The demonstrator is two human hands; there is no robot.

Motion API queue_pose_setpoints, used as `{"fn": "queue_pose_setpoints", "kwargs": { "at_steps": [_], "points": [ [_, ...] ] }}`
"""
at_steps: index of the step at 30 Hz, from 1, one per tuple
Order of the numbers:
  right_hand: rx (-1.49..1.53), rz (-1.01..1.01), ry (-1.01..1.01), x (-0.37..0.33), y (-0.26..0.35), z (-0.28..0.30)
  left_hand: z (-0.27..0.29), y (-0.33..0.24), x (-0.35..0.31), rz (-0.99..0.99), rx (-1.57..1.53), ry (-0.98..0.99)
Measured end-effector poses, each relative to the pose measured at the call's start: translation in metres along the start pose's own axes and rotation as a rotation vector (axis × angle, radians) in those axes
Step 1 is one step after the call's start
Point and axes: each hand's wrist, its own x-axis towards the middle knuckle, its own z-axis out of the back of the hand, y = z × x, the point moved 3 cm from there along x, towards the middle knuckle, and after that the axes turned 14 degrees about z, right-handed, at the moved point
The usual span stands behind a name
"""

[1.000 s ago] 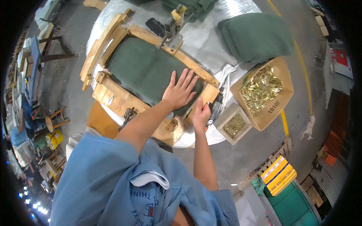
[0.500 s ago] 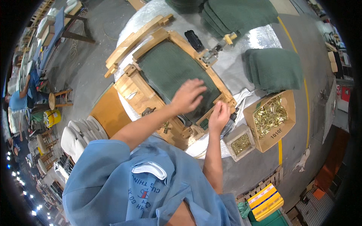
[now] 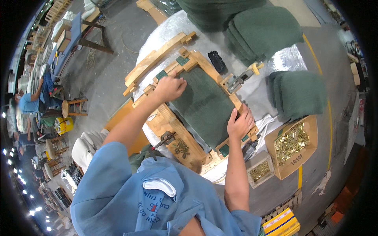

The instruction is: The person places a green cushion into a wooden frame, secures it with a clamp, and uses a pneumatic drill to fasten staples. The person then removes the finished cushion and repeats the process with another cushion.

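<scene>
A: In the head view, where is the green pad (image 3: 206, 104)?

B: It lies inside the wooden frame (image 3: 208, 66), between the left grip (image 3: 170, 88) and the right grip (image 3: 241, 122), over the silver-covered counter (image 3: 285, 59).

A: How will it handle, in your opinion?

B: I judge it light, soft and hardly fragile; the fabric face is probably not slippery. It may fold if only one corner is lifted, so two opposite edges are the better hold. The frame seems stiff and heavier, and its rails are good to take.

A: And each grip?

B: The left grip is narrow, fingers bent in, at the pad's far end; whether it pinches something, I cannot tell. The right grip is half bent over the rail, touching wood, just nearer than the metal clamp (image 3: 237, 82). How firmly it closes, I cannot tell.
</scene>
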Motion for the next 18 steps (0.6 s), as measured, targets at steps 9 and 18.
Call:
{"fn": "queue_pose_setpoints", "kwargs": {
  "at_steps": [9,18],
  "points": [
    [0.047,-0.043,0.033,-0.003,-0.003,0.006,-0.001,-0.032,0.117,-0.507,-0.151,-0.174],
    [-0.102,0.014,0.118,0.007,0.003,-0.007,-0.024,-0.047,0.133,-0.594,0.141,-0.082]
  ]
}}
